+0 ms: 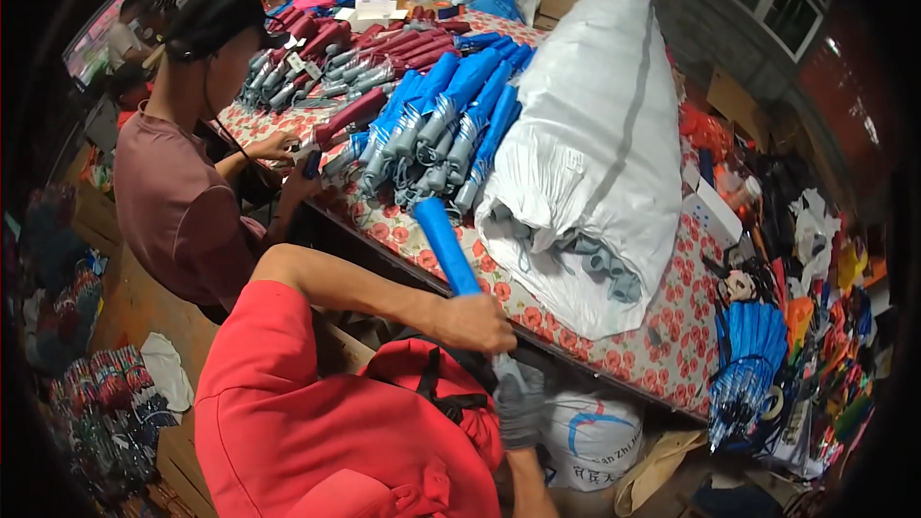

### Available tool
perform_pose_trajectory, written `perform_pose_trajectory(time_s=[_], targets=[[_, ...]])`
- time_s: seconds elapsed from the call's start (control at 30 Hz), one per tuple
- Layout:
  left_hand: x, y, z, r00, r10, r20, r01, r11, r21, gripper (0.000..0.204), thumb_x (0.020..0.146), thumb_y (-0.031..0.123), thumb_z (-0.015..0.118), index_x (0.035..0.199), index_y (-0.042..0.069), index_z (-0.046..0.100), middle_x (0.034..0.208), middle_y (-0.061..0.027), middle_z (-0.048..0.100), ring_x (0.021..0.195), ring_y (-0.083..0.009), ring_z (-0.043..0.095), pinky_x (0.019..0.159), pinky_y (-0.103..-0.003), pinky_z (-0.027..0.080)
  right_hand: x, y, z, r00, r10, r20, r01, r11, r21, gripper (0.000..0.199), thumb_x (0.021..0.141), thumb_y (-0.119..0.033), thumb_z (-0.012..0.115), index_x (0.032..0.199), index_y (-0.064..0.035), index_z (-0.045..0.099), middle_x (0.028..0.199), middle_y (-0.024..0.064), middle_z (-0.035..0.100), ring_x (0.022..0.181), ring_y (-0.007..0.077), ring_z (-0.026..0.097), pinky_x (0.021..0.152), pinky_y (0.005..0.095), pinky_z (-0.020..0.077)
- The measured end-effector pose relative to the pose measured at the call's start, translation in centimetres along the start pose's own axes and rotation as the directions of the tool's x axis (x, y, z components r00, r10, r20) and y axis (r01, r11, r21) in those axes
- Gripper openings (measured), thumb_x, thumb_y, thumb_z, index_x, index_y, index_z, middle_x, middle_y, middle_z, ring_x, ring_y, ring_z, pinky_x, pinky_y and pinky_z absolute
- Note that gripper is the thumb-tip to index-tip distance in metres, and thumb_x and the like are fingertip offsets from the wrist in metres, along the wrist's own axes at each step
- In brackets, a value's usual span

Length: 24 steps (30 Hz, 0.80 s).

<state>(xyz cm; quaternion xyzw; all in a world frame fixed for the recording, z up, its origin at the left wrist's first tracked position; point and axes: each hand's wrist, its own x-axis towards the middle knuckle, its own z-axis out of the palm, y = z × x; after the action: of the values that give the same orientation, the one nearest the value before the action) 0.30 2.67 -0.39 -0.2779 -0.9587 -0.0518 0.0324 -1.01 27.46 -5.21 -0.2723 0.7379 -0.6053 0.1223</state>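
A folded blue umbrella (447, 247) slants across the table's near edge, its blue canopy pointing away from me. My left hand (477, 323) is bare and wraps round the lower end of the canopy. Below it, my right hand (521, 408), in a grey glove, is closed on the umbrella's grey handle, which the glove mostly hides. Just beyond the canopy's tip lies a pile of folded blue umbrellas (446, 107) with grey handles toward me. Right of that pile, a large white sack (590, 115) lies on the table, grey handle ends (609, 267) showing at its near opening.
The table wears a red-flowered cloth (662, 350). Maroon umbrellas (413, 46) are heaped farther back. At left a co-worker (182, 168) in a dusky pink shirt handles a maroon umbrella. Blue umbrellas (746, 355) stand bundled at right, and a printed white sack (590, 436) sits under the table.
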Motion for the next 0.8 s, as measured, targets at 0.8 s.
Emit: perform_pose_trajectory(time_s=[0.8], targets=[[-10.9,-19.0,-1.8,0.22,-0.814,-0.538,0.535,0.562,-0.631,0.057,0.083,0.02,0.074,0.132,0.001,0.053,0.132,-0.0217,0.053,0.125,-0.0374,0.051,0.109,-0.041,0.039,16.6,-1.6,11.3,0.889,0.377,0.259,-0.457,0.699,0.55,0.02,0.099,-0.028,0.063,0.104,-0.0111,0.054,0.078,0.0036,0.061,0.058,0.0117,0.058,0.047,0.0264,0.0444]])
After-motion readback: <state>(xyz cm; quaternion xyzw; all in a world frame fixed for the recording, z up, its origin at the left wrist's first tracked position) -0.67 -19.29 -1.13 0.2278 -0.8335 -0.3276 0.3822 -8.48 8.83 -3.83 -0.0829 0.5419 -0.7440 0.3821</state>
